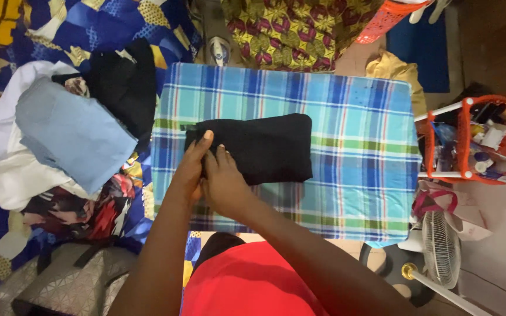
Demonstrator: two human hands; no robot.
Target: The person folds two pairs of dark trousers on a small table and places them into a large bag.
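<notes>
A folded black garment lies across a table covered with a blue-green plaid cloth. Both my hands meet at the garment's left end. My left hand has its fingers on the left edge, thumb pointing up. Beside it, my right hand presses its fingers onto the lower left corner. Whether either hand pinches the fabric or only presses it flat is hard to tell.
A pile of clothes lies on the left: a light blue folded piece, white cloth, a black item. An iron stands behind the table. An orange basket of bottles and a white fan stand at the right.
</notes>
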